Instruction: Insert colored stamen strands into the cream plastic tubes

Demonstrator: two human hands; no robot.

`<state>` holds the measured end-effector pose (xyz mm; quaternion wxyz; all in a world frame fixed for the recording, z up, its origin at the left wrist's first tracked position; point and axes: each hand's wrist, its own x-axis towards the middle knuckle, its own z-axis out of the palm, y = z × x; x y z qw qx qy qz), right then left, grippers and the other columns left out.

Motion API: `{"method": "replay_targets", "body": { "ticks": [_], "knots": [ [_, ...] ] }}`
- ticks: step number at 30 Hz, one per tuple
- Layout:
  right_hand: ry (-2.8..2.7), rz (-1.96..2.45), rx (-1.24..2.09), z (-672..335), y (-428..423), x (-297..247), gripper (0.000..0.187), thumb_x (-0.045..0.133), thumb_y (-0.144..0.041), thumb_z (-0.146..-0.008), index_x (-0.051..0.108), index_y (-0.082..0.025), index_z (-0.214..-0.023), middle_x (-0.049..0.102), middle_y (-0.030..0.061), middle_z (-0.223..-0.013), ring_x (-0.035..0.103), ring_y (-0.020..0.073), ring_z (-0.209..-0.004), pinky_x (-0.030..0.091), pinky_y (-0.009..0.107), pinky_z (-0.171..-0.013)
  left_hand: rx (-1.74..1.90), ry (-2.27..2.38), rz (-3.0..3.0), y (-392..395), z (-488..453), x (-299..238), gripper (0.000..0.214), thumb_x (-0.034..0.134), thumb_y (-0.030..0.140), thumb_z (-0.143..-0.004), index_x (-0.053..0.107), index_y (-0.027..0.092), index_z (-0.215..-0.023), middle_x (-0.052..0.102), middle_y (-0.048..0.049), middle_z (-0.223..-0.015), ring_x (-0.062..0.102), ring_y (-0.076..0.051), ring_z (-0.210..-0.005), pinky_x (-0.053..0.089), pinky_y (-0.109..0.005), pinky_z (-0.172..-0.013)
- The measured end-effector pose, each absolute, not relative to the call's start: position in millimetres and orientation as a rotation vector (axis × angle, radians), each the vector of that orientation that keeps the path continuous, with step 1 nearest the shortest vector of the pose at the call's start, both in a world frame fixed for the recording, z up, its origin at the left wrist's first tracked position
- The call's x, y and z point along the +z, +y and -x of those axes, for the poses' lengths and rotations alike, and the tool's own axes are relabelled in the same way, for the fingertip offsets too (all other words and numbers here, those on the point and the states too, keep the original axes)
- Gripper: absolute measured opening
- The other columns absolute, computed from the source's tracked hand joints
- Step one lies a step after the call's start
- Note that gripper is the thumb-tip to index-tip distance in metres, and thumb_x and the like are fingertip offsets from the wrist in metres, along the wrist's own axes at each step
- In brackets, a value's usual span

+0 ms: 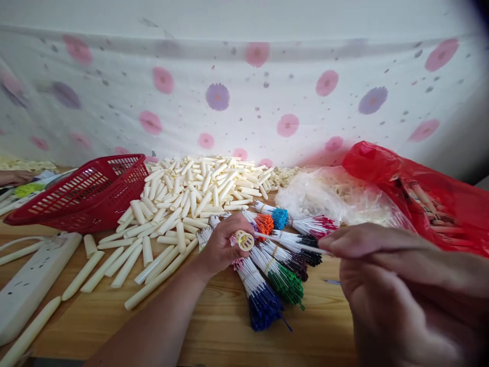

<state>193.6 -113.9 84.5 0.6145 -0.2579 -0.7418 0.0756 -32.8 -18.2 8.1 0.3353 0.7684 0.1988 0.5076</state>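
My left hand (219,244) is closed around a round cream pen part (244,240), its slotted open end facing me. Between the fingertips of my right hand (401,285) is a thin white pen refill (296,245), pointing left with its far end at or close to the slotted end; whether it has entered a slot I cannot tell. Below and behind my hands lie banded refill bundles with coloured ends: dark blue (263,306), green (286,283), orange (264,223), light blue (278,216), magenta (315,227) and black (311,255).
A heap of cream tubes (198,188) covers the table's back, with loose ones at left. A red basket (95,199) tilts beside it. A white power strip (34,285) lies front left. Clear plastic (317,191) and red bags (458,204) stand right. Another person's hand (17,177) shows far left.
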Motion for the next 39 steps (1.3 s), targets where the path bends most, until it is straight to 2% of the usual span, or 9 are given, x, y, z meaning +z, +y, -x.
{"method": "replay_targets", "body": {
  "ticks": [4, 7, 10, 17, 27, 30, 33, 36, 39],
  "knots": [
    [-1.9, 0.648, 0.046, -191.1, -117.1, 91.1, 0.024, 0.063, -0.005, -0.076, 0.063, -0.018, -0.097, 0.072, 0.0041, -0.088, 0.07, 0.0133, -0.083, 0.057, 0.019, -0.08, 1.279, 0.515, -2.052, -14.2, 35.2, 5.7, 0.048, 0.06, 0.062, -0.074, 0.069, 0.015, -0.082, 0.057, -0.0045, -0.076, 0.051, -0.017, -0.074, 0.04, -0.03, -0.07],
    [-1.992, 0.658, -0.037, -183.2, -112.9, 99.1, 0.011, 0.059, -0.009, -0.081, 0.065, -0.017, -0.086, 0.073, 0.0042, -0.08, 0.07, 0.01, -0.076, 0.056, 0.014, -0.078, 1.254, 0.52, -2.078, -13.3, 36.0, 6.3, 0.046, 0.061, 0.06, -0.074, 0.069, 0.016, -0.082, 0.058, -0.0045, -0.077, 0.052, -0.018, -0.075, 0.041, -0.03, -0.071],
    [-2.042, 0.701, -0.105, -175.6, -110.4, 100.2, 0.01, 0.058, -0.011, -0.083, 0.066, -0.016, -0.08, 0.073, 0.0051, -0.08, 0.07, 0.009, -0.074, 0.055, 0.011, -0.074, 1.225, 0.523, -2.087, -13.6, 34.8, 7.4, 0.046, 0.061, 0.06, -0.074, 0.07, 0.016, -0.082, 0.058, -0.0047, -0.075, 0.052, -0.017, -0.073, 0.041, -0.03, -0.07],
    [-1.976, 0.622, -0.119, -166.9, -103.9, 85.5, 0.016, 0.066, -0.006, -0.076, 0.06, -0.017, -0.085, 0.073, 0.0042, -0.08, 0.07, 0.0107, -0.075, 0.056, 0.016, -0.074, 1.162, 0.524, -2.082, -13.0, 32.5, 4.1, 0.043, 0.066, 0.058, -0.071, 0.068, 0.015, -0.078, 0.06, -0.0046, -0.073, 0.052, -0.018, -0.072, 0.04, -0.031, -0.069],
    [-2.005, 0.635, -0.005, -164.9, -95.8, 75.2, 0.011, 0.062, -0.007, -0.081, 0.06, -0.017, -0.087, 0.072, 0.0051, -0.084, 0.068, 0.0114, -0.078, 0.055, 0.02, -0.072, 1.057, 0.567, -2.095, -16.2, 30.8, 5.8, 0.047, 0.064, 0.062, -0.07, 0.065, 0.015, -0.07, 0.056, -0.0016, -0.068, 0.05, -0.015, -0.067, 0.038, -0.028, -0.065],
    [-1.981, 0.648, 0.039, -160.5, -86.4, 65.8, 0.009, 0.061, -0.009, -0.083, 0.062, -0.016, -0.088, 0.07, 0.0052, -0.085, 0.066, 0.0116, -0.078, 0.054, 0.022, -0.07, 1.073, 0.633, -2.146, -17.6, 31.6, 6.5, 0.05, 0.061, 0.065, -0.071, 0.065, 0.016, -0.077, 0.054, -0.0012, -0.071, 0.05, -0.015, -0.069, 0.038, -0.028, -0.067],
    [-1.954, 0.669, -0.005, -156.0, -76.2, 55.7, 0.011, 0.062, -0.009, -0.082, 0.064, -0.015, -0.091, 0.067, 0.0066, -0.089, 0.063, 0.0135, -0.081, 0.053, 0.025, -0.072, 1.125, 0.682, -2.232, -18.9, 33.7, 8.8, 0.061, 0.045, 0.072, -0.076, 0.065, 0.016, -0.089, 0.056, -0.0039, -0.079, 0.051, -0.018, -0.077, 0.04, -0.03, -0.072],
    [-1.952, 0.689, 0.009, -154.8, -68.4, 48.8, 0.018, 0.056, -0.005, -0.084, 0.064, -0.016, -0.097, 0.065, 0.0071, -0.093, 0.061, 0.0136, -0.085, 0.053, 0.026, -0.073, 1.173, 0.735, -2.301, -19.5, 35.5, 11.0, 0.057, 0.036, 0.065, -0.085, 0.062, 0.017, -0.1, 0.056, -0.0059, -0.087, 0.052, -0.019, -0.085, 0.041, -0.031, -0.078],
    [-1.928, 0.723, -0.025, -156.5, -64.3, 46.5, 0.02, 0.054, -0.005, -0.085, 0.065, -0.018, -0.095, 0.06, 0.0051, -0.088, 0.059, 0.0128, -0.08, 0.051, 0.025, -0.067, 1.176, 0.795, -2.334, -19.7, 35.9, 12.2, 0.05, 0.037, 0.058, -0.088, 0.061, 0.017, -0.102, 0.056, -0.0064, -0.09, 0.053, -0.02, -0.089, 0.041, -0.031, -0.081]
  ]
}}
